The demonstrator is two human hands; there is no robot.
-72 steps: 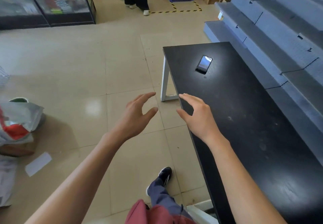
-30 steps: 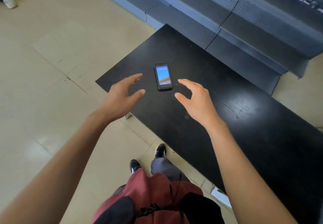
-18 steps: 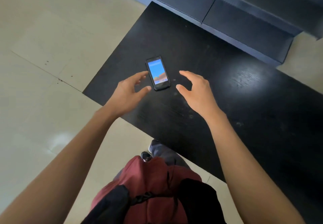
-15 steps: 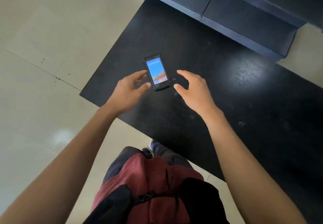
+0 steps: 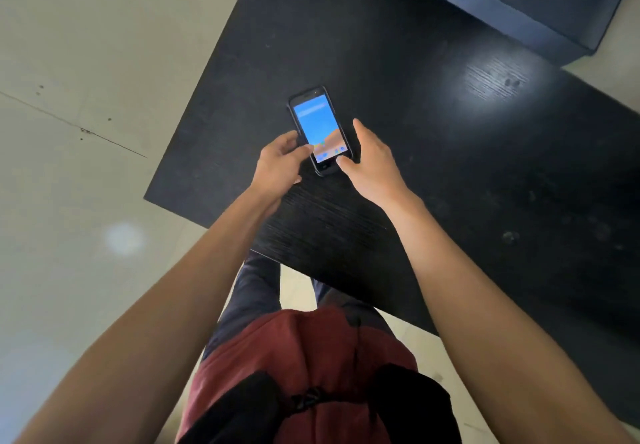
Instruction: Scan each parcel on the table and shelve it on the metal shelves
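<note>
The scanner (image 5: pixel 319 130) lies flat on the black table (image 5: pixel 433 132), near its left corner, screen lit blue and facing up. Your left hand (image 5: pixel 280 163) closes on its left edge, fingers curled against the side and the thumb tip over the lower screen. Your right hand (image 5: pixel 372 163) pinches the lower right corner: thumb at the bottom edge, index finger straight along the right side (whether the device has left the tabletop, I cannot tell). Both forearms reach in from below. Beyond the table, at upper right, sits the dark edge of the shelves (image 5: pixel 519 10). Pale floor tiles (image 5: pixel 86 62) fill the left side. A red bag (image 5: pixel 311 374) hangs at your front.
</note>
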